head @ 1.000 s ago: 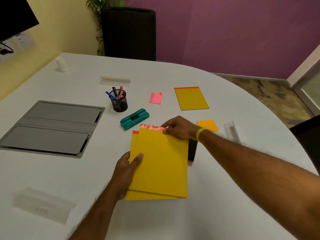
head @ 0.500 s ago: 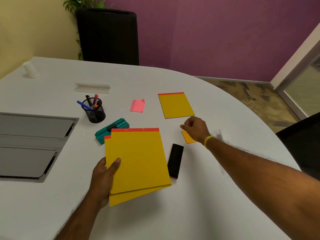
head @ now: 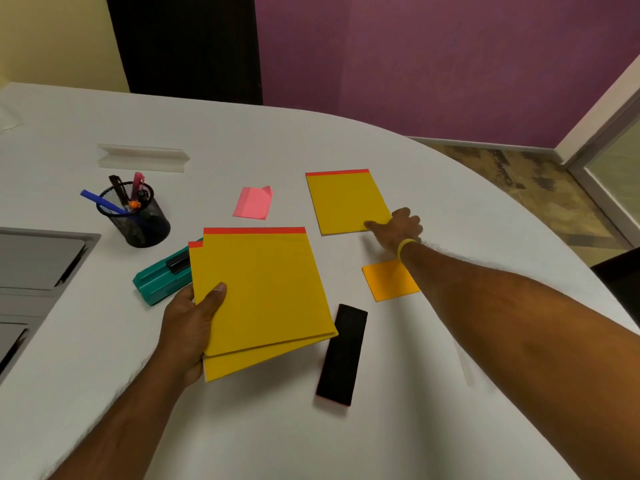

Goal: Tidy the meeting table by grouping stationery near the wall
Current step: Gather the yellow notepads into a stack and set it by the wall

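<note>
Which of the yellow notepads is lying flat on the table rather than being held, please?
The single notepad touched by the right hand; the other two notepads are stacked in the left hand.

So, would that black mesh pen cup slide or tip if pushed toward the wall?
Pushed low, the mesh pen cup probably slides: it stands upright on the smooth white table and looks broad for its height. A push near the rim might tip it, since the pens lean out above it. Open mesh suggests it's light.
</note>
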### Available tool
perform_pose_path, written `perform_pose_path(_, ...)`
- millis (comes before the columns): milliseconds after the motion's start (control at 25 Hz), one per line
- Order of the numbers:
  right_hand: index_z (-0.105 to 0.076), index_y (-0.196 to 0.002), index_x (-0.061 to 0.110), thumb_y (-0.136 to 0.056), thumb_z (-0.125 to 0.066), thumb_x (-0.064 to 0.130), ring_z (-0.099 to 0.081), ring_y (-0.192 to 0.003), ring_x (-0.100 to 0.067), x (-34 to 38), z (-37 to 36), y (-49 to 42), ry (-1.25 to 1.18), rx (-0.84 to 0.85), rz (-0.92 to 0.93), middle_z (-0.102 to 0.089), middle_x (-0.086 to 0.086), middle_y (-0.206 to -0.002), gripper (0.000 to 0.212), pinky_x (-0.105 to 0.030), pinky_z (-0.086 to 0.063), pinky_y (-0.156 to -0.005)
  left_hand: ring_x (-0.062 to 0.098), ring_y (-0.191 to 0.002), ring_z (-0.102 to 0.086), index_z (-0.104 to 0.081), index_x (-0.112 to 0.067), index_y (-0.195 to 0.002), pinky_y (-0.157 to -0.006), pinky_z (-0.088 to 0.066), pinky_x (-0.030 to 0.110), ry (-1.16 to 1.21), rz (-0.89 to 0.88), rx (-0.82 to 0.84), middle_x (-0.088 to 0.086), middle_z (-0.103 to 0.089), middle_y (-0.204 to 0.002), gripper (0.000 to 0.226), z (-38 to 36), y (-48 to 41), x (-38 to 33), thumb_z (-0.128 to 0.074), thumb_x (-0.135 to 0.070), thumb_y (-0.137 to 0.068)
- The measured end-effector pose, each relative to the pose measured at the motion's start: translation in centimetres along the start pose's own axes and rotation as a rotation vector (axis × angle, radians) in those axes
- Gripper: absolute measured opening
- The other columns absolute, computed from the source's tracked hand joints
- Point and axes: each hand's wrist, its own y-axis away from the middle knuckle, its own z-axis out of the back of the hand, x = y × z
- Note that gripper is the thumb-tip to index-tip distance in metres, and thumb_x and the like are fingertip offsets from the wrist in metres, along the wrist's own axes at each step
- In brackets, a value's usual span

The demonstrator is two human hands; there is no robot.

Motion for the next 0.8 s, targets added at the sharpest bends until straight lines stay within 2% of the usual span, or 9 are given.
perform_pose_path(160, -0.023, -0.144, 0.003, -0.071, -0.071, 0.067, -0.032, -0.134, -0.039, 0.6, -1.7, -2.7, 0.094, 0.004, -0.08, -0.032, -0.023, -0.144, 0.108, -0.048, -0.032, -0.107, 0.029, -0.097, -0.066, -0.06, -0.022, -0.118, -0.083, -0.053, 0.044, -0.024, 0.005, -0.009, 0.007, -0.069, -0.114, 0.024, -0.6, -1.8, 0.5, -0.059, -0.022, -0.094)
perform_pose_path(280, -0.029, -0.14, 0.001, -0.065, -0.076, 0.067, -0.04, -0.131, -0.036, 0.9, -1.8, -4.3, 0.168, 0.045, -0.081, -0.041, -0.022, -0.139, 0.11, -0.045, -0.036, -0.105, 0.026, -0.094, -0.067, -0.061, -0.025, -0.11, -0.076, -0.053, 0.039, -0.029, 0.008, -0.003, 0.004, -0.069, -0.109, 0.017, -0.5, -2.3, 0.9, -0.058, -0.021, -0.094)
perform_pose_path(400, -0.043, -0.135, -0.002, -0.058, -0.084, 0.061, -0.052, -0.124, -0.036, 0.9, -1.1, -5.8, 0.108, 0.178, -0.087, -0.055, -0.018, -0.133, 0.108, -0.044, -0.045, -0.102, 0.026, -0.093, -0.067, -0.059, -0.021, -0.12, -0.073, -0.053, 0.038, -0.028, 0.004, -0.005, 0.004, -0.069, -0.11, 0.025, -0.5, -2.3, 1.2, -0.058, -0.022, -0.095)
perform_pose_path(480, -0.051, -0.13, -0.003, -0.059, -0.089, 0.05, -0.056, -0.119, -0.035, 0.5, -0.9, -5.9, 0.031, 0.227, -0.088, -0.06, -0.017, -0.126, 0.096, -0.043, -0.046, -0.102, 0.026, -0.094, -0.067, -0.059, -0.02, -0.122, -0.075, -0.053, 0.038, -0.027, 0.008, -0.01, 0.005, -0.069, -0.111, 0.028, -0.5, -2.1, 1.2, -0.058, -0.022, -0.094)
perform_pose_path(560, -0.056, -0.12, -0.004, -0.067, -0.088, 0.04, -0.06, -0.105, -0.031, 0.2, -0.9, -5.4, -0.045, 0.237, -0.082, -0.062, -0.018, -0.115, 0.076, -0.039, -0.049, -0.092, 0.027, -0.094, -0.067, -0.058, -0.02, -0.121, -0.076, -0.053, 0.039, -0.017, 0.007, -0.013, 0.006, -0.069, -0.112, 0.028, -0.3, -1.7, 1.0, -0.059, -0.023, -0.094)
perform_pose_path(640, -0.057, -0.106, -0.001, -0.082, -0.079, 0.026, -0.061, -0.078, -0.027, 0.3, -0.5, -4.4, -0.265, 0.239, -0.078, -0.06, -0.018, -0.101, 0.043, -0.036, -0.054, -0.071, 0.028, -0.095, -0.066, -0.058, -0.02, -0.123, -0.078, -0.054, 0.04, -0.015, 0.007, -0.013, 0.007, -0.068, -0.113, 0.03, -0.1, -1.3, 0.7, -0.06, -0.023, -0.093)
perform_pose_path(680, -0.055, -0.107, -0.002, -0.089, -0.071, 0.017, -0.062, -0.069, -0.026, 0.5, 0.0, -3.6, -0.43, 0.269, -0.081, -0.06, -0.019, -0.099, 0.031, -0.034, -0.057, -0.062, 0.029, -0.097, -0.066, -0.058, -0.019, -0.125, -0.079, -0.054, 0.041, -0.016, 0.008, -0.012, 0.008, -0.068, -0.114, 0.032, 0.1, -1.0, 0.5, -0.06, -0.023, -0.093)
perform_pose_path(720, -0.053, -0.114, -0.005, -0.093, -0.062, 0.009, -0.064, -0.063, -0.026, 0.9, 0.7, -2.6, -0.591, 0.294, -0.077, -0.06, -0.021, -0.098, 0.026, -0.033, -0.058, -0.054, 0.03, -0.098, -0.066, -0.057, -0.018, -0.127, -0.082, -0.053, 0.043, -0.013, 0.01, -0.01, 0.008, -0.068, -0.115, 0.034, 0.4, -0.6, 0.3, -0.06, -0.023, -0.093)
perform_pose_path(800, -0.049, -0.116, -0.003, -0.098, -0.05, 0.0, -0.067, -0.06, -0.026, 1.8, 2.3, -0.2, -0.784, 0.284, -0.038, -0.059, -0.018, -0.095, 0.019, -0.029, -0.058, -0.051, 0.031, -0.1, -0.066, -0.056, -0.017, -0.129, -0.084, -0.053, 0.045, -0.011, 0.012, -0.011, 0.009, -0.067, -0.116, 0.037, 1.0, 0.3, 0.0, -0.06, -0.023, -0.093)
